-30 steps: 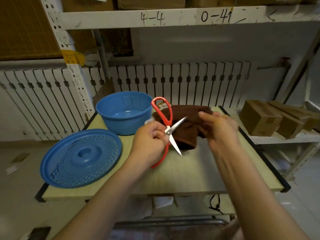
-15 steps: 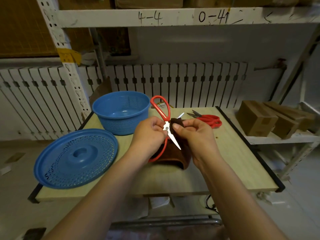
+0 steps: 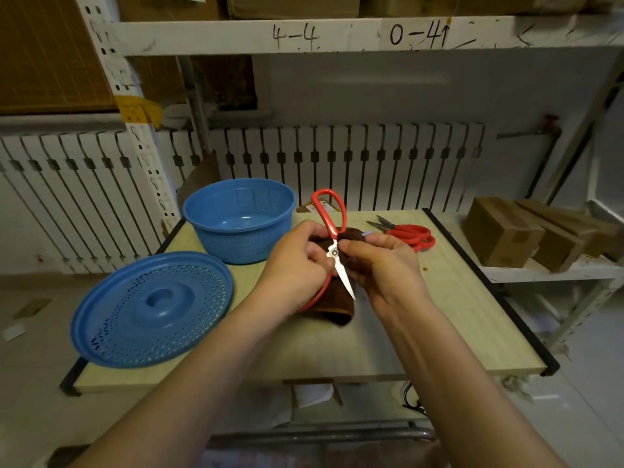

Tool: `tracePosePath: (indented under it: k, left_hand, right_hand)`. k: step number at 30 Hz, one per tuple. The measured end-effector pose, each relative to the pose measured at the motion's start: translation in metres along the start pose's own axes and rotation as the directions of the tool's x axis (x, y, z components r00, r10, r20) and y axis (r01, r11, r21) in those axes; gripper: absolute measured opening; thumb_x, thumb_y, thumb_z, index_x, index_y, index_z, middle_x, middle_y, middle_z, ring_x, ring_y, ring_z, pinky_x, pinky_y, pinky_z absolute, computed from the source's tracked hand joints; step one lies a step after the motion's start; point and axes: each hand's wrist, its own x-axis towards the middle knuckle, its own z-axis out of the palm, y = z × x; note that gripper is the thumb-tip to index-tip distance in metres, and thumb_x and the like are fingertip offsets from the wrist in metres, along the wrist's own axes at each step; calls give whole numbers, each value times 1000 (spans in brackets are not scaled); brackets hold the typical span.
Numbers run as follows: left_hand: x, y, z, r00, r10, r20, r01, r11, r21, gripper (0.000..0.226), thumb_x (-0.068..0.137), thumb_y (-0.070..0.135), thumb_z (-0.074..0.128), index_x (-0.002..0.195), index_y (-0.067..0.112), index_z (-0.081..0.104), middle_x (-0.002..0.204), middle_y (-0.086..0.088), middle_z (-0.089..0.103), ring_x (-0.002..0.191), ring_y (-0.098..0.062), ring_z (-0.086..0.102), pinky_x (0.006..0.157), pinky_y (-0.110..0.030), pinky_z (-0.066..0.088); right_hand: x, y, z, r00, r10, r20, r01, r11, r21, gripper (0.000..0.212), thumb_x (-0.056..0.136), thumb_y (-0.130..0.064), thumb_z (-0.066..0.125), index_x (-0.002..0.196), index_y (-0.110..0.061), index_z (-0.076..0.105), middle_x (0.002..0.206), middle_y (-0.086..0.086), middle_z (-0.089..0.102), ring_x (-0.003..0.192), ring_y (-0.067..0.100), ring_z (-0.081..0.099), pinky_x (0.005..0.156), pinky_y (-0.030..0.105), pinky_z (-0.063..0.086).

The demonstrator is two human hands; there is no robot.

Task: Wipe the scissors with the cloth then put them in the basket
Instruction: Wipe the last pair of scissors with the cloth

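My left hand grips a pair of red-handled scissors near the pivot, above the middle of the table. One handle loop stands up and one blade points down toward me. The other blade is wrapped in a brown cloth, which my right hand pinches round it. The rest of the cloth hangs down onto the table. A blue perforated basket stands at the back left, a short way left of my hands.
A second pair of red scissors lies at the back right of the wooden table. The basket's blue lid lies at the front left. Cardboard boxes sit on a low shelf to the right. A radiator runs behind.
My right hand brought the cloth from the back of the table to the scissors and closed it round one blade, uncovering the second pair. The scissors turned more upright.
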Motion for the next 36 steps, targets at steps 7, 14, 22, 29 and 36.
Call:
tracePosePath:
  k: [7, 14, 22, 29, 36]
  left_hand:
    - [0, 2, -12, 999, -11, 47, 11, 1000, -1, 32, 88, 2, 63, 113, 21, 57, 62, 9, 63, 72, -12, 63, 78, -30, 50]
    - [-1, 1, -12, 994, -67, 85, 69, 997, -16, 34, 88, 3, 64, 115, 21, 55, 64, 7, 64, 74, -11, 65, 76, -29, 52]
    - [5, -7, -29, 990, -136, 22, 138, 978, -158, 32, 90, -1, 60, 116, 18, 55, 53, 8, 57, 46, -3, 52, 53, -24, 39]
    - [15, 0, -6, 996, -84, -8, 82, 991, -101, 31, 89, 3, 59, 102, 32, 54, 59, 7, 60, 59, -11, 53, 61, -31, 41]
    - [12, 1, 6, 999, 48, -21, -47, 997, 62, 30, 87, 4, 58, 100, 31, 54, 68, 4, 56, 80, -20, 63, 84, -38, 51]
  right_hand:
    - [6, -7, -2, 1000, 28, 8, -28, 999, 20, 39, 77, 12, 67, 111, -1, 52, 85, 17, 69, 66, 24, 71, 67, 36, 61]
    - [17, -12, -12, 998, 29, -56, -28, 1000, 10, 33, 78, 9, 68, 100, -10, 53, 87, 12, 70, 72, 22, 72, 79, 36, 58]
    - [19, -21, -31, 998, 52, -30, -55, 995, -89, 47, 78, 5, 70, 122, -5, 55, 109, 18, 68, 87, 25, 71, 76, 34, 60]
    - [4, -7, -8, 998, -45, 50, 56, 966, -251, 35, 81, 2, 71, 113, 2, 57, 88, 15, 71, 66, 18, 70, 59, 26, 59]
    - [3, -5, -3, 998, 2, 59, 7, 989, -145, 29, 78, 10, 68, 106, 10, 63, 89, 24, 71, 69, 29, 71, 54, 28, 57]
